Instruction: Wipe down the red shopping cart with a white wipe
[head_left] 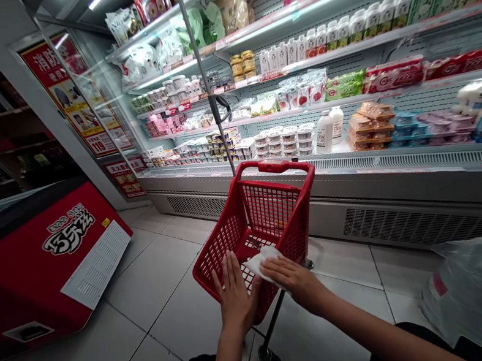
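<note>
We see a lit refrigerated case (393, 194) holding stacked cups (290, 140) and two white bottles (324, 133), a red chest freezer (30, 280) at left, a poster (74, 101) beyond it, and a clear, plastic-wrapped container (479, 288) at right.

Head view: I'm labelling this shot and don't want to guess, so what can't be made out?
All in the head view:
Left hand: its palm, turned away from the camera.
White cloth: the part under the right hand.
Red cart: part of its near end, behind both hands.
Red freezer: its left part, cut off by the picture's edge.
Lidded tubs: fine print, too small to read.
</note>
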Tool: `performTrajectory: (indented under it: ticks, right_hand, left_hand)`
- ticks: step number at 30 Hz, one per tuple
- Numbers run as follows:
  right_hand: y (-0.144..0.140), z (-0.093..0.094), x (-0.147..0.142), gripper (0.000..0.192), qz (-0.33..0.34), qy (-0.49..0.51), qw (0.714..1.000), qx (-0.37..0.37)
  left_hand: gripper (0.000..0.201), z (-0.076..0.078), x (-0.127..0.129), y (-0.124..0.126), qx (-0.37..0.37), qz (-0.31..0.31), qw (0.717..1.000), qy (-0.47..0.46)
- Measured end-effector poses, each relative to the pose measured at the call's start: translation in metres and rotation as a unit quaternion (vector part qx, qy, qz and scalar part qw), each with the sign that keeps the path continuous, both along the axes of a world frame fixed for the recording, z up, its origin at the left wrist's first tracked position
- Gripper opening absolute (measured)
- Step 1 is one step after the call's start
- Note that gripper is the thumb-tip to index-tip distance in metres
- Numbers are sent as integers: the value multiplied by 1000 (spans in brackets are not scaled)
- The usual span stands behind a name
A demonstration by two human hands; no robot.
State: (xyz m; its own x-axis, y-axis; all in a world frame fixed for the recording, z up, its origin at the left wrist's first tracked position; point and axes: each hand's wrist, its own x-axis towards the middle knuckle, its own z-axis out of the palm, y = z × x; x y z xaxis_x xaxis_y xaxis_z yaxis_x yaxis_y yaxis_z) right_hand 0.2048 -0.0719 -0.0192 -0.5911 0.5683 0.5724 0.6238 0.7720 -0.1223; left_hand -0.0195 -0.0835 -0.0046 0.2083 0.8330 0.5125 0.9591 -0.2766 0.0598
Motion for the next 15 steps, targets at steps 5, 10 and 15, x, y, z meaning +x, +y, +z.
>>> performTrajectory:
  ticks: [5, 10, 15]
  right_hand:
    - [28, 12, 11, 59, 24, -35, 999, 16]
    - [74, 28, 89, 62, -96, -30, 994, 49]
    - [69, 21, 105, 63, -160, -5, 985, 61]
  left_hand:
    - [90, -3, 28, 5, 13, -22, 1000, 3]
    - [83, 0, 23, 9, 8, -33, 999, 14]
    - [74, 6, 16, 13, 6, -92, 995, 29]
